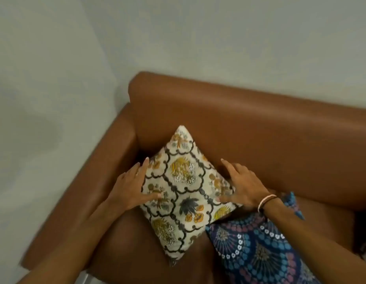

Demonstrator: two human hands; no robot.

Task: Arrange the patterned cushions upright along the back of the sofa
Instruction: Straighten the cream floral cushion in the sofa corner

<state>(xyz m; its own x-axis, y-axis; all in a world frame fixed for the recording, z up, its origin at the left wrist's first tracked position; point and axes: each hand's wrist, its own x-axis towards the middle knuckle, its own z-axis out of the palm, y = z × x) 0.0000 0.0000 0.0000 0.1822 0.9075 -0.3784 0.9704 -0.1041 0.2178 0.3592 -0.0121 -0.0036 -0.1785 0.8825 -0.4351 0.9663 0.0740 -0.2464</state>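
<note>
View from my head, looking down at the corner seat of a brown leather sofa point(249, 124) set against a pale wall point(178, 37). Between my hands lies a cream cushion point(184, 193) printed with yellow and grey flowers inside dark scalloped lattice — it sits tilted like a diamond, one corner pointing up toward the sofa back, the opposite corner toward me, its face leaning on the seat rather than standing upright. My left hand point(131, 187) is spread open, fingers flat along the cushion's left edge and thumb resting on its printed face. My right hand point(241, 185) is likewise open, fingers extended past the cushion's right corner toward the back, thumb lying on the fabric; neither hand is closed around the cushion. A band point(266, 200) circles my right wrist. Beneath my right forearm, just beside and partly under the cream cushion's lower right edge, lies a blue cushion point(258, 251) with fan-shaped dotted patterns — flat on the seat.
</note>
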